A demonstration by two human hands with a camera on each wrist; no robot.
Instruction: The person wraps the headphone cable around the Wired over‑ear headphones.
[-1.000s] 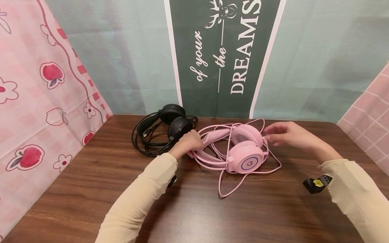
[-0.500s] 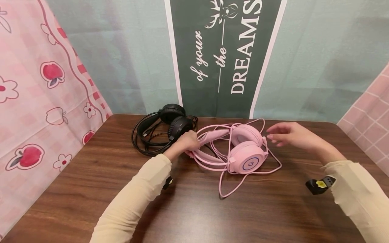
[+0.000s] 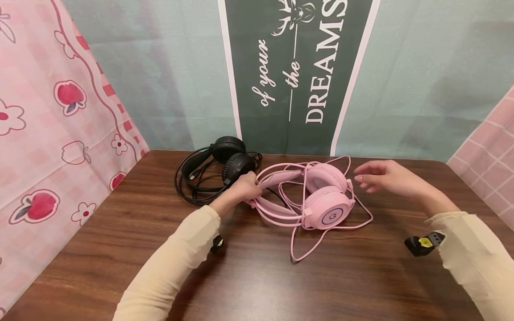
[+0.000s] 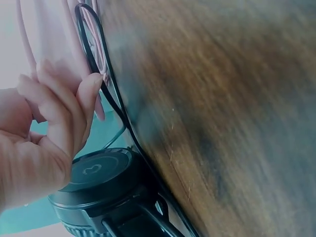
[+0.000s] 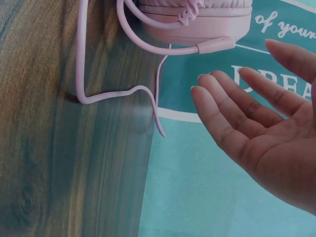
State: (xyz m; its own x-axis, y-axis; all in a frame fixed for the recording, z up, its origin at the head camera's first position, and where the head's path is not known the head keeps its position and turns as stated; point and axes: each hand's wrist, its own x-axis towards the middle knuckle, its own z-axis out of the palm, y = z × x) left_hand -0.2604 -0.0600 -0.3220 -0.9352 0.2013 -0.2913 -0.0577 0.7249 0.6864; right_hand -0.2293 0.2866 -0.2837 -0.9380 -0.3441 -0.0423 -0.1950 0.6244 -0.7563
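Note:
Pink over-ear headphones (image 3: 327,207) lie on the table with their cable looped around the headband and ear cups. My left hand (image 3: 246,187) grips the top of the pink headband, its fingers curled in the left wrist view. Close behind that hand are black headphones (image 3: 238,166), and a black cable (image 4: 111,101) runs past the fingertips. To the right of the pink ear cups, my right hand (image 3: 387,179) hovers with loosely bent fingers, holding nothing. In the right wrist view a gap separates its fingertips from the pink ear cup (image 5: 197,27).
The pink cable (image 3: 312,255) bows toward the front of the brown wooden table (image 3: 277,285). Behind the table hangs a blue-green cloth (image 3: 168,89) with a dark lettered panel. A pink patterned cloth (image 3: 44,156) is at the left, pink tiles (image 3: 491,156) at the right.
My right hand has drawn slightly right, away from the pink ear cup. My left hand has shifted a little to the left at the headband. The black headphones have stayed put.

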